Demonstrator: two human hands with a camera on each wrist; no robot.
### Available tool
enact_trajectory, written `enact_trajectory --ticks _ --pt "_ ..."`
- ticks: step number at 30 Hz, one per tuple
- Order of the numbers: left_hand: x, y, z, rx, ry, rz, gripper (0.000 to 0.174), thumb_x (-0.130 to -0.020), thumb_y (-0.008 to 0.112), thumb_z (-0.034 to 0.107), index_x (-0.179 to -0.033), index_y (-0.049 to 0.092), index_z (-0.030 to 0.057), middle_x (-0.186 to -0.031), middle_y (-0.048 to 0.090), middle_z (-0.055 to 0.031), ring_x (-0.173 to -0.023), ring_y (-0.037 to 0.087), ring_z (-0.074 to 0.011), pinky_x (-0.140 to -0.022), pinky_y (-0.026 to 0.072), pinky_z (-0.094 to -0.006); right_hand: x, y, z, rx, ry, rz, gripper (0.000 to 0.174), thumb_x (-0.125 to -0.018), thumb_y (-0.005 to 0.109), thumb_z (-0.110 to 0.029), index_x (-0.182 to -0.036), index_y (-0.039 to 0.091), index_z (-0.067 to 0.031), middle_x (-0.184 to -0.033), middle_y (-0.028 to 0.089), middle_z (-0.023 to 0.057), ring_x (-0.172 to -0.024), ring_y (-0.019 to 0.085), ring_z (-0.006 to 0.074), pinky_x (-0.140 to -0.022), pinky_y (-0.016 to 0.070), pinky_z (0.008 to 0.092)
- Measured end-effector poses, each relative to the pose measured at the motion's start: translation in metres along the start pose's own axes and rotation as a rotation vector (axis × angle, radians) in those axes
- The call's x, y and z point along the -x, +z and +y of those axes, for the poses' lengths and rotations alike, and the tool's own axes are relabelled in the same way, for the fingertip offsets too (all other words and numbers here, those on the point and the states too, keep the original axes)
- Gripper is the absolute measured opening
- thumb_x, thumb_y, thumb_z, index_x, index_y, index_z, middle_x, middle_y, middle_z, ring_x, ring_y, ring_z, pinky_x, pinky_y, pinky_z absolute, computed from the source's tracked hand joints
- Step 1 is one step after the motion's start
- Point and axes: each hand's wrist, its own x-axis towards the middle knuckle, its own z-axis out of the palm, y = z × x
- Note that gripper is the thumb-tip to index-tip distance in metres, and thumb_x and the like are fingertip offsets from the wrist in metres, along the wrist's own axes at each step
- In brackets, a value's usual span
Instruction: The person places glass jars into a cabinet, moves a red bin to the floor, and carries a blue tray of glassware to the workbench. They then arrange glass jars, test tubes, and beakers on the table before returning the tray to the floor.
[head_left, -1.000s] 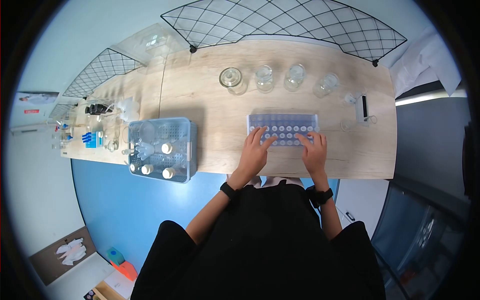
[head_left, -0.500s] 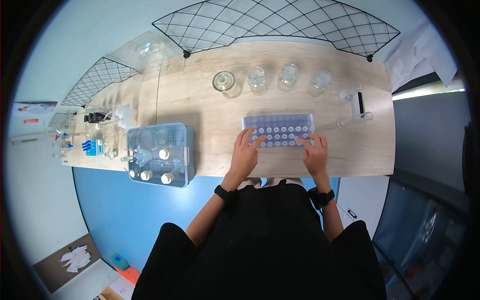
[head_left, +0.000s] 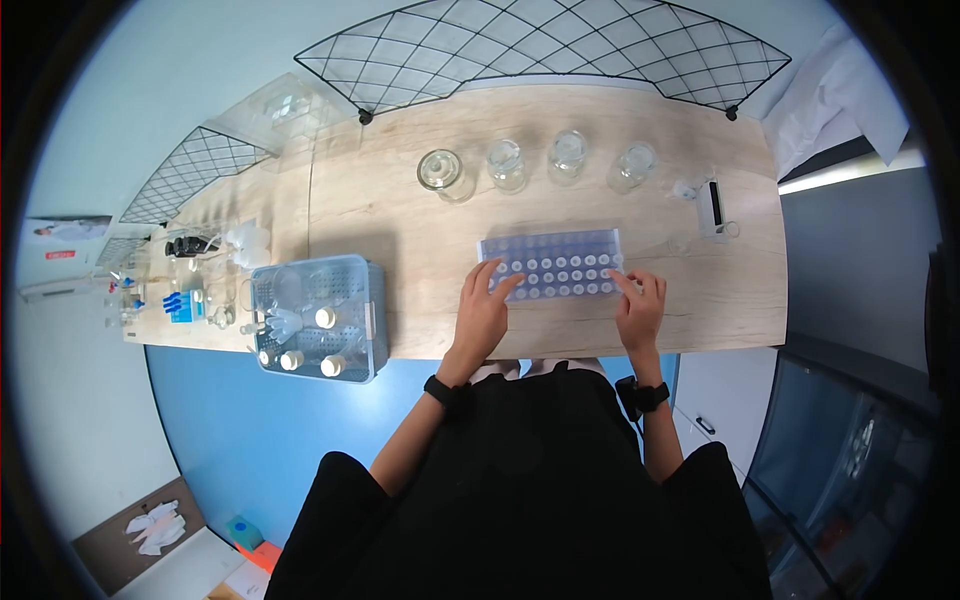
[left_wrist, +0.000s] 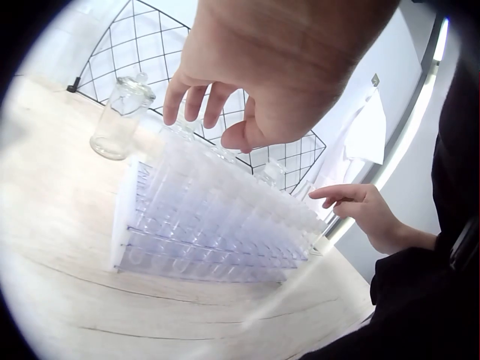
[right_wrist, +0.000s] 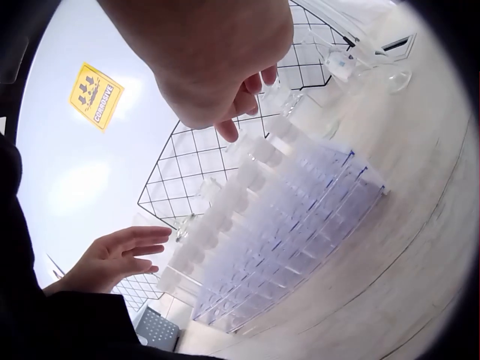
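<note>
A clear, purple-tinted test tube rack (head_left: pixel 550 241) stands on the table in front of the person. Rows of white-capped tubes (left_wrist: pixel 240 184) fill its nearer side. My left hand (head_left: pixel 482 315) is at the rack's left end, fingers loosely bent above the tube caps, with nothing gripped in the left wrist view. At the opposite end is my right hand (head_left: pixel 641 308), its fingertips right by the caps at the corner. The right wrist view shows that hand's fingers bent loosely over the caps (right_wrist: pixel 255 176).
Several lidded glass jars (head_left: pixel 507 165) line the back of the table before a black wire grid (head_left: pixel 560 45). A blue basket (head_left: pixel 375 310) of white-capped bottles stands left. Glassware and a small white device (head_left: pixel 711 210) lie right; blue items (head_left: pixel 183 305) sit far left.
My hands have spread apart: the right has slid from over the caps to the rack's right end, the left slightly leftward. The head view has shifted a little.
</note>
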Motion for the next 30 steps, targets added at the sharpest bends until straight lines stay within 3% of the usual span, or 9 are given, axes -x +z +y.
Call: enact_trajectory --ticks 8,16,30 --pt "0.004 -0.007 -0.002 0.017 -0.054 0.010 0.051 -0.063 0.048 -0.013 -0.106 0.057 0.0118 -0.116 0.047 -0.0160 -0.110 0.041 -0.0346 -0.091 0.0379 -0.0407 0.007 -0.002 0.013 0.037 0.096 0.118 0.036 -0.063 0.052 0.007 -0.091 0.065 -0.0110 -0.084 0.052 0.0087 -0.082 0.046 0.0251 -0.072 0.0415 0.0336" --pt "0.025 -0.011 -0.012 -0.015 -0.132 -0.008 0.049 -0.066 0.047 -0.012 -0.108 0.057 0.0110 -0.117 0.046 -0.0155 -0.111 0.041 -0.0343 -0.091 0.0378 -0.0411 0.019 -0.005 0.000 -0.052 -0.064 0.003 0.033 -0.061 0.052 0.008 -0.087 0.064 -0.0075 -0.082 0.054 0.0076 -0.078 0.049 0.0258 -0.069 0.0427 0.0345" --pt "0.047 -0.013 -0.020 -0.031 -0.191 0.010 0.052 -0.064 0.047 -0.012 -0.107 0.059 0.0141 -0.116 0.046 -0.0160 -0.111 0.041 -0.0346 -0.091 0.0379 -0.0415 0.009 0.005 -0.016 -0.141 -0.183 -0.026 0.031 -0.060 0.053 0.008 -0.086 0.063 -0.0067 -0.081 0.055 0.0083 -0.076 0.050 0.0258 -0.066 0.0434 0.0342"
